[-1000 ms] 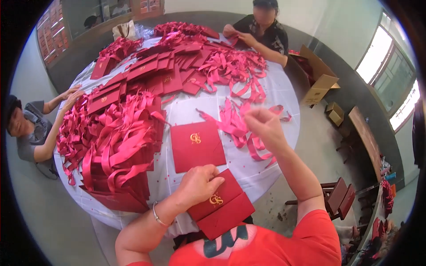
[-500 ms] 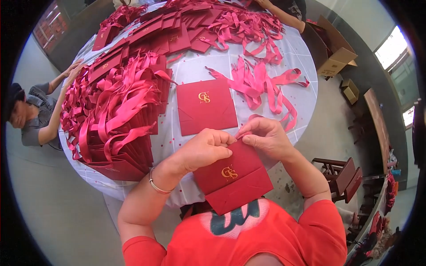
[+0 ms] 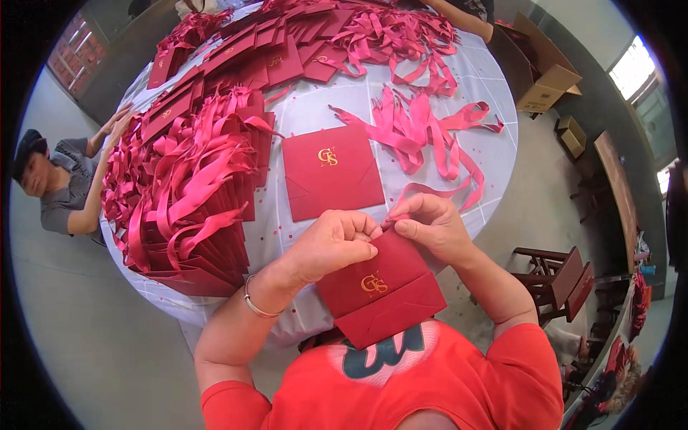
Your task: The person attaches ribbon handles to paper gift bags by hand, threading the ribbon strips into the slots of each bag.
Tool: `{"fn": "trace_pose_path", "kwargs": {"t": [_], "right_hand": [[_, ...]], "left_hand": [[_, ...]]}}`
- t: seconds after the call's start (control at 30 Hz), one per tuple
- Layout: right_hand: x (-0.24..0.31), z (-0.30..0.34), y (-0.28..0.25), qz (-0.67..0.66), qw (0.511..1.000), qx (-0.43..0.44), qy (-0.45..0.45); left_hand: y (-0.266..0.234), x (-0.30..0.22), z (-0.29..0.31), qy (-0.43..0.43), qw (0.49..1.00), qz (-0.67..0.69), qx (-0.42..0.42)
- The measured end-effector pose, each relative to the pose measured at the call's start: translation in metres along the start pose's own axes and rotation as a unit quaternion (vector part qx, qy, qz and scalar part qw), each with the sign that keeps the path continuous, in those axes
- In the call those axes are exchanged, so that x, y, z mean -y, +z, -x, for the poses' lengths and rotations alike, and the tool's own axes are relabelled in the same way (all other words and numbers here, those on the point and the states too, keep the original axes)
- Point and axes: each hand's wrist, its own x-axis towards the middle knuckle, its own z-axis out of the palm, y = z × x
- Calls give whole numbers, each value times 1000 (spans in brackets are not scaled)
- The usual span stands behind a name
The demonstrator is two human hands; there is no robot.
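Note:
A dark red paper gift bag (image 3: 383,287) with gold lettering lies folded flat, tilted against my red shirt. My left hand (image 3: 333,244) is closed with its fingertips on the bag's top edge. At that same edge my right hand (image 3: 430,223) pinches a ribbon end, thumb against forefinger; much of the ribbon is hidden by the fingers. The two hands nearly touch. Just beyond them a second flat red gift bag (image 3: 331,175) rests on the table. Several loose pink ribbons (image 3: 423,132) lie to its right.
A large cluster of ribboned red bags (image 3: 183,193) stands at the left of the round white-covered table (image 3: 494,154). More bags (image 3: 279,61) pile up at the back. A person (image 3: 68,179) sits at the left. Wooden stools (image 3: 552,279) and a cardboard box (image 3: 541,68) stand at the right.
Both hands stay at the bag's top edge, with only slight finger movement. The view has shifted a little. The person at the left has their head turned more toward the table.

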Motion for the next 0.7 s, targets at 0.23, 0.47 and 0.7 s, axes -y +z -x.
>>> {"fn": "trace_pose_path", "kwargs": {"t": [0.23,0.47,0.7], "right_hand": [[0,0,2,-5,1000,20,15],[1,1,5,36,999,19,1],[-1,-1,6,50,998,20,-18]], "left_hand": [[1,2,-1,-21,999,30,12],[4,-1,0,-31,999,34,22],[1,1,1,-26,998,43,33]]}}
